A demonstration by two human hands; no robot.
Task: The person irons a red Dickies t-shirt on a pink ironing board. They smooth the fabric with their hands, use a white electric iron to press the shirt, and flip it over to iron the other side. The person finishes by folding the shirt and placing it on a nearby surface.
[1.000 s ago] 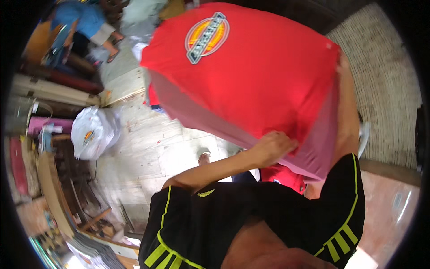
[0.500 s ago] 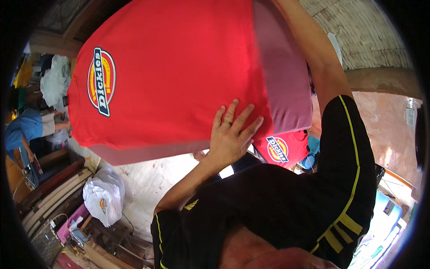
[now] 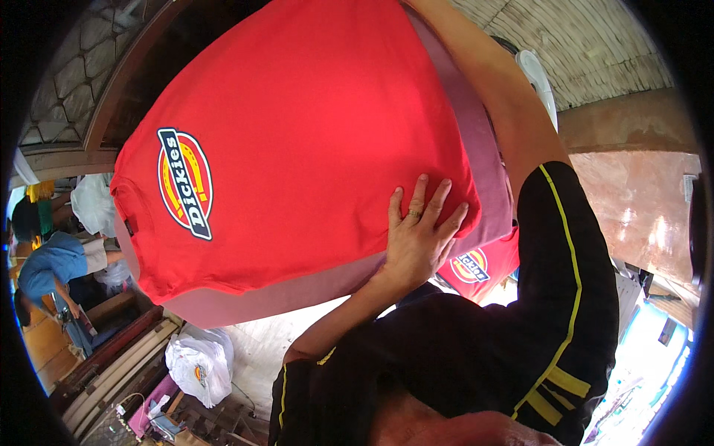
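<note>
A red T-shirt [image 3: 320,134] with a printed emblem of yellow, red and dark blue near its left end lies spread over a mauve padded surface [image 3: 282,301]. Mauve shows in a strip along the near side and another on the right. My left hand [image 3: 420,238], a ring on one finger, rests on the shirt's near right corner with its fingers spread. Along the right edge my right arm stretches to the top of the picture, where the hand passes out of sight. Another red garment [image 3: 476,267] with a similar emblem appears below the near right corner.
On the floor at the lower left sits a white plastic bag [image 3: 199,364], beside long boards [image 3: 111,372]. A person in a blue top [image 3: 52,271] bends over at the far left. A white curved object [image 3: 537,82] stands beyond my right arm, near a wooden wall.
The shirt has shifted right on the mauve surface, so the right strip is narrower and mauve now peeks out at the left end. My left hand has moved right with it. The view has tilted.
</note>
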